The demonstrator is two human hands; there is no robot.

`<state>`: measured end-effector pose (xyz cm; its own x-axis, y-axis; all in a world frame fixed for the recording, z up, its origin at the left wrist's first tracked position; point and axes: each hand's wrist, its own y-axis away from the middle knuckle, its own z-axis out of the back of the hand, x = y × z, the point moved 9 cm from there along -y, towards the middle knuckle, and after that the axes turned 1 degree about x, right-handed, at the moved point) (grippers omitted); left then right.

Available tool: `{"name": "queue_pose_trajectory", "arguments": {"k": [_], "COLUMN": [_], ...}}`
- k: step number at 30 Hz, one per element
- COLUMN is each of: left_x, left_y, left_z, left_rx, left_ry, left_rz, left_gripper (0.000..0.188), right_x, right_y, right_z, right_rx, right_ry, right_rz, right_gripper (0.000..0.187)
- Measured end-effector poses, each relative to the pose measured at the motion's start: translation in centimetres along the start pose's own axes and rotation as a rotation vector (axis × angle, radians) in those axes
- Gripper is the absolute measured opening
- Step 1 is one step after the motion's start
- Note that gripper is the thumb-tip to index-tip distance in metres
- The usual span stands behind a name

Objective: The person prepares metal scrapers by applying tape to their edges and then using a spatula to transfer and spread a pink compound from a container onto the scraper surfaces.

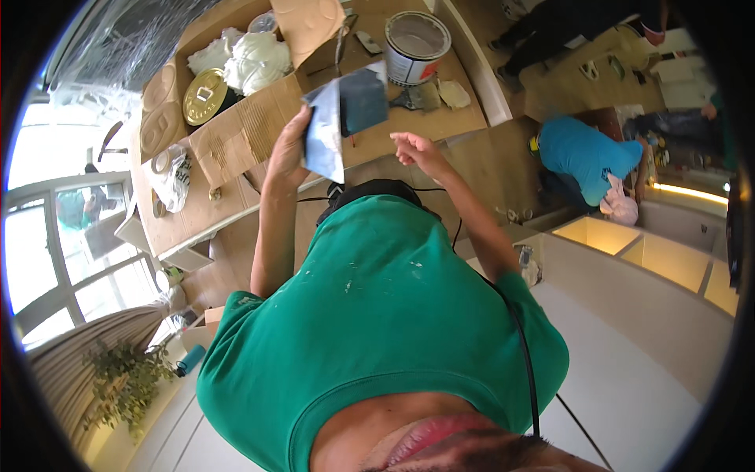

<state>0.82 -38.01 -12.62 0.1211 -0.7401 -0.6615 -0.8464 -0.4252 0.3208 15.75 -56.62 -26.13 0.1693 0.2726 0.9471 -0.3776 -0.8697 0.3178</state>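
My left hand [290, 149] is closed on the edge of a folded blue-grey sheet [324, 138], with one pale face and a dark blue-grey panel standing at an angle to it. The sheet's exact kind does not show. It is held up in front of the table's near edge. To its right, my right hand [421, 155] hovers apart from the sheet, its fingers loosely bent and apart, with nothing visible in them. Beyond the hands, an open paint can [417, 49] with greyish contents stands on the table beside a flat, stained scraper-like tool [417, 97].
A cardboard box [244, 130] holds white crumpled material [258, 63] and a gold-lidded can [209, 96]. A clear plastic bag [170, 179] lies on the cardboard-covered table [185, 224]. At right, a person in blue [590, 157] bends beside lit cubbyholes [664, 259]; another person's dark-clad legs [543, 35] stand farther back.
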Motion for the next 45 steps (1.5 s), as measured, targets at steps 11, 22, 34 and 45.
{"name": "queue_pose_trajectory", "arguments": {"k": [11, 22, 34, 45], "left_x": [2.9, 0.1, -0.1, -0.4], "left_y": [-2.8, -2.1, -1.6, 1.6], "left_z": [-3.9, -5.6, -9.8, -14.3], "left_rx": [0.026, -0.119, -0.097, 0.325], "left_ry": [-0.071, 0.100, -0.864, -1.090], "left_rz": [-0.071, -0.224, -0.423, -0.420], "left_gripper": [0.025, 0.040, 0.046, 0.030], "right_x": [11.5, 16.5, 16.3, 14.7], "right_y": [2.4, 9.9, 8.1, 8.7], "right_z": [1.1, 3.4, 3.0, 5.8], "right_rx": [-0.577, -0.645, -0.765, -0.792], "right_ry": [-0.764, -0.683, -0.626, -0.693], "right_rz": [0.406, 0.387, 0.369, 0.335], "right_gripper": [0.039, 0.028, 0.026, 0.042]}}
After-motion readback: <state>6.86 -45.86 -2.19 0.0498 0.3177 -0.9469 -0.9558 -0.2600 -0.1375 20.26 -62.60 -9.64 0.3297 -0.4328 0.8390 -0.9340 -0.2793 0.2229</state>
